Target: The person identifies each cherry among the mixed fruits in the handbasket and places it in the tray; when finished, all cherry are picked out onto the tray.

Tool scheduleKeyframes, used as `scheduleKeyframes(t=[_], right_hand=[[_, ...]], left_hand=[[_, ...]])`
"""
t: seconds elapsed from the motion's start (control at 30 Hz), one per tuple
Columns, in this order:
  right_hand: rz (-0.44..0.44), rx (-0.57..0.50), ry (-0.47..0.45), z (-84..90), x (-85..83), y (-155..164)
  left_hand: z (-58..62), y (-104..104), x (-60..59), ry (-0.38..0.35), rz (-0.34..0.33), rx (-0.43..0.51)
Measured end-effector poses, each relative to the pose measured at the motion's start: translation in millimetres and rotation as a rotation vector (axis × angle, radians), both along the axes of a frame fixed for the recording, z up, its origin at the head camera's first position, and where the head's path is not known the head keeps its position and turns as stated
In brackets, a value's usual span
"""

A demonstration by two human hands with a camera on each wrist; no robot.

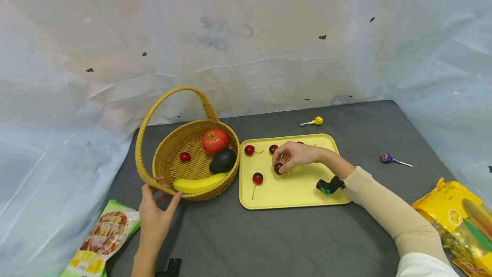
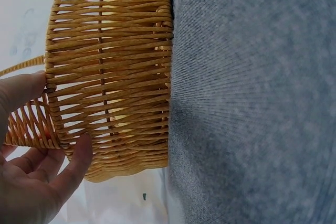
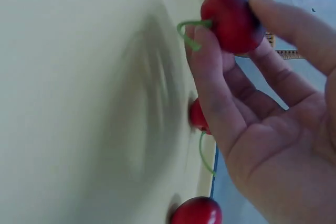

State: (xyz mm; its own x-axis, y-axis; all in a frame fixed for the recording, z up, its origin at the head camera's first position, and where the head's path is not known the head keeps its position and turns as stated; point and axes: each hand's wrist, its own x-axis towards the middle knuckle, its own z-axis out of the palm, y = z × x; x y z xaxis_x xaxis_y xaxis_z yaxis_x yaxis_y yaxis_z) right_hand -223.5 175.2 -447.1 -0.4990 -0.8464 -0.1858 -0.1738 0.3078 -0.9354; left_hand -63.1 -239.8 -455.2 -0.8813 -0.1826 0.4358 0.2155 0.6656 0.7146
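A woven wicker basket (image 1: 235, 153) with a tall handle stands left on the dark table. It holds a red apple (image 1: 215, 141), a dark avocado (image 1: 223, 160), a banana (image 1: 200, 183) and one cherry (image 1: 185, 157). My left hand (image 1: 163, 191) grips the basket's near rim, the woven wall (image 2: 115, 51) between thumb and fingers. To the basket's right lies a yellow tray (image 1: 296, 191). Over it my right hand (image 1: 279, 166) pinches a red cherry (image 3: 231, 19) with a green stem. Three more cherries (image 1: 257, 178) lie loose on the tray.
A yellow lollipop (image 1: 317, 120) lies behind the tray and a purple one (image 1: 386, 157) to its right. Snack bags sit at the near left (image 1: 103, 238) and near right (image 1: 461, 225). Translucent plastic sheeting walls the table's back and sides.
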Motion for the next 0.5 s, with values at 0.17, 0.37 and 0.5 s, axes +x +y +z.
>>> scheduleKeyframes(t=[0.17,0.37,0.5], right_hand=[[0.017,0.052,0.107,0.3,2.7,0.7],[0.086,0.062,0.151,-0.3,2.3,-1.7],[0.083,0.049,0.154,-4.2,1.7,-3.3]], left_hand=[[0.5,-0.4,0.8,0.009,-0.004,0.006],[0.5,-0.4,1.2,0.001,-0.002,0.011],[-0.5,-0.2,0.7,0.002,-0.009,0.012]])
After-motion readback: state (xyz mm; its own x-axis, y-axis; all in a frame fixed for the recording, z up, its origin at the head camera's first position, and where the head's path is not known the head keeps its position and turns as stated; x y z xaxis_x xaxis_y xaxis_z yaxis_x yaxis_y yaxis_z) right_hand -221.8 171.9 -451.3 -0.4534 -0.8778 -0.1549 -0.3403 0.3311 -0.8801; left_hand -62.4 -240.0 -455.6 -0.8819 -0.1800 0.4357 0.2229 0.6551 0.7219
